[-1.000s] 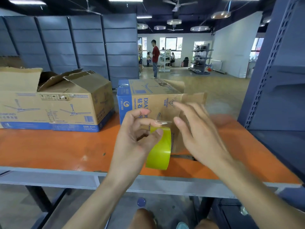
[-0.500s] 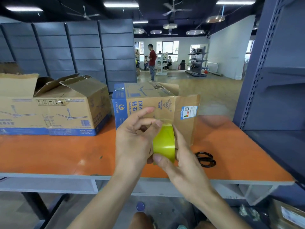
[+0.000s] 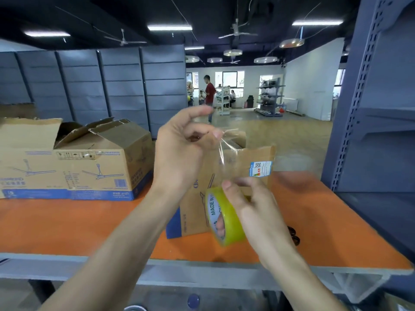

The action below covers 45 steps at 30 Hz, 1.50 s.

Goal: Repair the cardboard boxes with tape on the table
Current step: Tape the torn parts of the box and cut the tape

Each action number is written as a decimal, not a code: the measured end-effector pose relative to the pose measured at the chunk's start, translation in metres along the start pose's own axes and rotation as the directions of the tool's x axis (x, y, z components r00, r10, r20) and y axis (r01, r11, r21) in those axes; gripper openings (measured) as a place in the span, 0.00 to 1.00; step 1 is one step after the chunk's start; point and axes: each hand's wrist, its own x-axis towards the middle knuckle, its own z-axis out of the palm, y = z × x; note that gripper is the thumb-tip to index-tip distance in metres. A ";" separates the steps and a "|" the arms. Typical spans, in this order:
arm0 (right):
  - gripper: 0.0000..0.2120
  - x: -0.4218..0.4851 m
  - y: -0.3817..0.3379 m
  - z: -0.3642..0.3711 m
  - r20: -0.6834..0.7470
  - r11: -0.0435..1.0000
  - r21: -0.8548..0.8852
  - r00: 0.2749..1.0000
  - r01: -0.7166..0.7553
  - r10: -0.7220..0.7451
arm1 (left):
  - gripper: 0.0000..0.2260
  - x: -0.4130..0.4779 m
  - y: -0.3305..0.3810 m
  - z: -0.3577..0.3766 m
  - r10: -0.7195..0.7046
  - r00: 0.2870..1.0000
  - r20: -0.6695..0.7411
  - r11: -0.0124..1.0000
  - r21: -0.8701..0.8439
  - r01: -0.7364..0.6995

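Right hand: we see the right hand [image 3: 258, 212] nearest us, above the near edge of the table [image 3: 67, 223], its fingers wrapped around the tape roll [image 3: 225, 218], thumb on top of the roll's rim, one finger showing through the core.
Tape roll: yellow-green, held tilted in front of the small box [image 3: 235, 176]; the inner ring reads "MADE IN", the rest hidden.
Tape strip: a clear tape strip [image 3: 224, 151] runs up from the roll to the left hand, in front of the small box.
Left hand: the left hand [image 3: 182, 153] is higher than the roll, thumb and fingertips pinching the strip's free end; the other fingers curl loosely.
Small box: stands on the table behind both hands, a flap raised; a small white and blue sticker [image 3: 260, 169] with a square code sits on that flap, its print too small for us to read.
Scissors: black scissors [image 3: 293, 236] lie on the table just right of the small box, mostly hidden by the right wrist.
Large box: the large box [image 3: 74, 162] sits left of the small box, flaps open, printed with ceiling fan drawings; its writing is blurred.
Shelving: grey shelving [image 3: 381, 108] rises right of the table.
Person: a person in a red shirt [image 3: 210, 93] stands far behind the small box.
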 end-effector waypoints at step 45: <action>0.02 0.031 -0.001 0.009 -0.047 0.989 -0.056 0.989 0.139 -0.141 | 0.18 0.068 -0.042 0.008 -0.187 0.975 0.122 0.678 0.734 0.038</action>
